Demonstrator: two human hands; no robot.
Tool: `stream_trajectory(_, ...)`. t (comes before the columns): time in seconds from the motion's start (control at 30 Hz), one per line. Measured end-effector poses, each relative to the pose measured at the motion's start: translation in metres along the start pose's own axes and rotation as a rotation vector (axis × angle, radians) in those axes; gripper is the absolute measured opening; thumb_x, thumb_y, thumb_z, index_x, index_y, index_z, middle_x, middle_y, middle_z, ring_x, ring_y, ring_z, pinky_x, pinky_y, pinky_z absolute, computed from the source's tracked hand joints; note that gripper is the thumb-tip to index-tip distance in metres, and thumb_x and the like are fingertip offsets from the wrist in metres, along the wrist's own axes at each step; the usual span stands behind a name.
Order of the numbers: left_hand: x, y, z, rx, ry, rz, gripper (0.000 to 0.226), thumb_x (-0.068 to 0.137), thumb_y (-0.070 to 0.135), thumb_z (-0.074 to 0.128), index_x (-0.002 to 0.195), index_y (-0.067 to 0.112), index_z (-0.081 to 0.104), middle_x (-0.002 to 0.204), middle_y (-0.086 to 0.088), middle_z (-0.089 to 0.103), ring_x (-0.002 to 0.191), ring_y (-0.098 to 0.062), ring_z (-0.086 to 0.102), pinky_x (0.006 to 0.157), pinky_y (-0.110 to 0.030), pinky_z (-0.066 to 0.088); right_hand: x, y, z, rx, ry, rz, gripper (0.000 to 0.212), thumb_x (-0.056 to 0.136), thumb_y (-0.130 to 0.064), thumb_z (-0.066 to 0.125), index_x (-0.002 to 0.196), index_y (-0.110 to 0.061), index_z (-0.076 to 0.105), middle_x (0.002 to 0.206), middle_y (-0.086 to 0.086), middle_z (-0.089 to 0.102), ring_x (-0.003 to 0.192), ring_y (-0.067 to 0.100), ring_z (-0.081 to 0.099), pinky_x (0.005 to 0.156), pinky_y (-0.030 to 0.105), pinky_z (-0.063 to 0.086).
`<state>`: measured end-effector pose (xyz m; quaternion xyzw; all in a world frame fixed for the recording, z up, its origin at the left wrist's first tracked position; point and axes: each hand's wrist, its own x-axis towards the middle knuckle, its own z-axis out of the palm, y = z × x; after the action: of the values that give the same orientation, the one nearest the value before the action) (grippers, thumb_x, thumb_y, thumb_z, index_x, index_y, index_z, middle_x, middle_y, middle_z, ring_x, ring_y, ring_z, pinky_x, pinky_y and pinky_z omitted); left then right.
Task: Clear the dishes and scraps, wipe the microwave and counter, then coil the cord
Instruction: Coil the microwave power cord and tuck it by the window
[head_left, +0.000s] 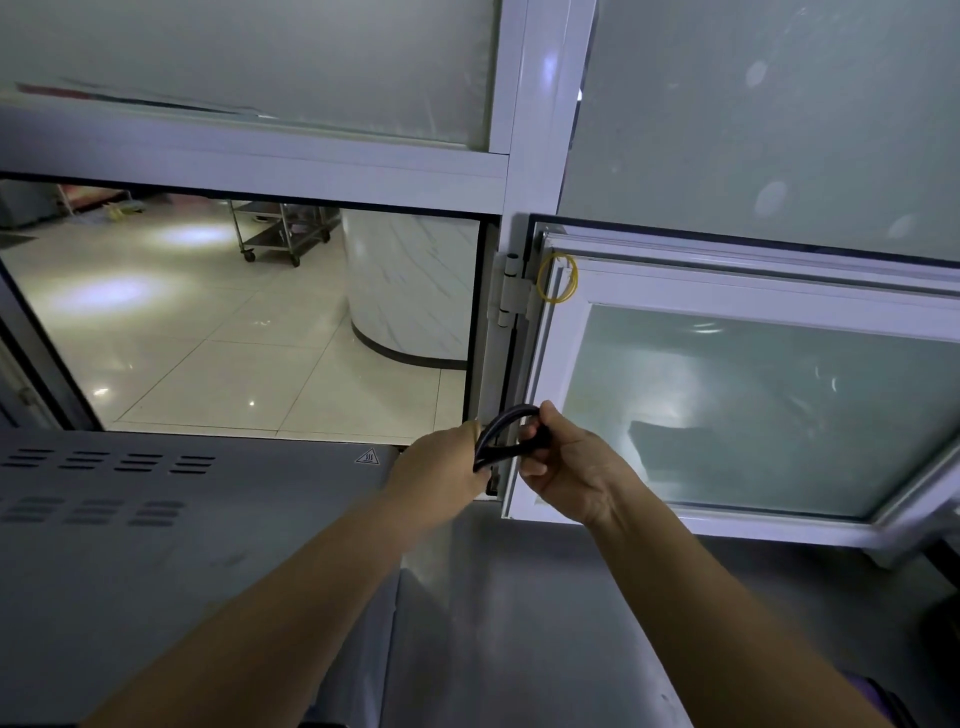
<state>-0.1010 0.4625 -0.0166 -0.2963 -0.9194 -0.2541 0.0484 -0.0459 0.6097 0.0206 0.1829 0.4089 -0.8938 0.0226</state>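
A black cord (500, 425) is bent into a small loop between both hands, just past the back right corner of the grey microwave (182, 545). My left hand (441, 462) grips the left side of the loop. My right hand (566, 462) pinches its right end between curled fingers. The rest of the cord is hidden behind my hands. The microwave's top, with vent slots and a heat warning sticker, fills the lower left.
The steel counter (545, 597) runs under my arms to the right of the microwave. An open serving hatch (249, 322) looks onto a tiled floor with a metal trolley (283, 231). A white-framed window sash (727, 395) stands swung open at the right, with a yellow rubber band (557, 278) on its corner.
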Motion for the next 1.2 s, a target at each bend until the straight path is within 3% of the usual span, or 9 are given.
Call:
stream_trajectory(0.17, -0.002, -0.006, 0.000, 0.185, 0.167, 0.094, 0.013, 0.081, 0.026, 0.060, 0.086, 0.019, 0.050, 0.070, 0.000, 0.055, 0.072, -0.023, 0.048, 0.067, -0.029, 0.028, 0.000, 0.004, -0.003, 0.143, 0.031, 0.043, 0.031, 0.096, -0.027, 0.050, 0.070, -0.010, 0.054, 0.056, 0.002, 0.052, 0.044, 0.008, 0.045, 0.036, 0.018, 0.028)
stream_trajectory(0.27, -0.003, -0.014, 0.000, 0.198, 0.129, 0.096, 0.011, 0.082, 0.030, 0.059, 0.085, 0.023, 0.052, 0.063, 0.008, 0.042, 0.080, -0.021, 0.052, 0.074, -0.029, 0.025, 0.000, 0.009, -0.007, 0.126, 0.037, 0.047, 0.034, 0.096, -0.029, 0.050, 0.068, -0.010, 0.054, 0.056, 0.001, 0.053, 0.044, 0.008, 0.041, 0.035, 0.019, 0.029)
stream_trajectory(0.37, -0.005, -0.013, 0.003, 0.209, 0.107, 0.120, 0.012, 0.085, 0.033, 0.055, 0.086, 0.022, 0.053, 0.069, 0.004, 0.053, 0.081, -0.021, 0.054, 0.079, -0.029, 0.028, 0.000, 0.010, -0.006, 0.108, 0.058, 0.046, 0.034, 0.096, -0.030, 0.050, 0.069, -0.010, 0.055, 0.055, 0.001, 0.054, 0.042, 0.009, 0.042, 0.034, 0.019, 0.030)
stream_trajectory(0.53, -0.009, -0.016, 0.010, 0.250, 0.116, 0.114, 0.022, 0.088, 0.041, 0.050, 0.090, 0.019, 0.055, 0.076, -0.001, 0.060, 0.081, -0.022, 0.056, 0.078, -0.031, 0.033, 0.000, 0.010, -0.001, 0.092, 0.088, 0.062, 0.031, 0.096, -0.030, 0.049, 0.072, -0.010, 0.055, 0.054, 0.001, 0.055, 0.041, 0.008, 0.041, 0.034, 0.018, 0.030)
stream_trajectory(0.63, -0.012, -0.019, 0.012, 0.206, 0.102, 0.118, 0.021, 0.088, 0.039, 0.049, 0.093, 0.019, 0.056, 0.085, -0.002, 0.064, 0.087, -0.024, 0.058, 0.074, -0.030, 0.027, -0.004, 0.008, -0.001, -0.085, 0.107, 0.066, 0.034, 0.096, -0.033, 0.049, 0.076, -0.008, 0.060, 0.060, 0.003, 0.058, 0.045, 0.009, 0.041, 0.038, 0.019, 0.034)
stream_trajectory(0.8, -0.012, -0.022, 0.012, 0.065, 0.063, 0.089, 0.016, 0.089, 0.035, 0.046, 0.090, 0.022, 0.054, 0.087, -0.003, 0.065, 0.092, -0.026, 0.057, 0.070, -0.030, 0.024, -0.008, -0.014, 0.012, -1.112, 0.331, -0.377, 0.032, 0.093, -0.039, 0.052, 0.091, -0.011, 0.067, 0.081, 0.003, 0.068, 0.064, 0.010, 0.057, 0.060, 0.021, 0.045)
stream_trajectory(0.97, -0.011, -0.026, 0.012, -0.124, 0.044, 0.001, 0.010, 0.086, 0.033, 0.050, 0.078, 0.030, 0.045, 0.065, 0.011, 0.046, 0.083, -0.025, 0.056, 0.070, -0.033, 0.034, -0.008, -0.059, 0.035, -0.944, 0.620, -0.879, 0.007, 0.089, -0.030, 0.062, 0.089, -0.024, 0.065, 0.079, -0.016, 0.062, 0.072, -0.001, 0.058, 0.061, 0.015, 0.040)
stream_trajectory(1.1, -0.010, -0.025, 0.012, -0.126, 0.035, -0.013, 0.012, 0.088, 0.031, 0.049, 0.093, 0.022, 0.055, 0.081, 0.002, 0.060, 0.091, -0.023, 0.054, 0.072, -0.032, 0.033, 0.001, -0.072, 0.056, -0.844, 0.687, -0.941, 0.008, 0.086, -0.037, 0.064, 0.086, -0.029, 0.064, 0.084, -0.015, 0.066, 0.072, -0.001, 0.059, 0.060, 0.016, 0.043)
stream_trajectory(1.2, -0.011, -0.023, 0.011, -0.144, 0.031, -0.053, 0.012, 0.088, 0.032, 0.048, 0.095, 0.023, 0.054, 0.080, 0.004, 0.055, 0.092, -0.022, 0.055, 0.084, -0.037, 0.039, 0.007, -0.074, 0.066, -0.853, 0.702, -0.908, 0.013, 0.083, -0.039, 0.067, 0.085, -0.026, 0.067, 0.079, -0.012, 0.067, 0.068, 0.004, 0.061, 0.060, 0.023, 0.049)
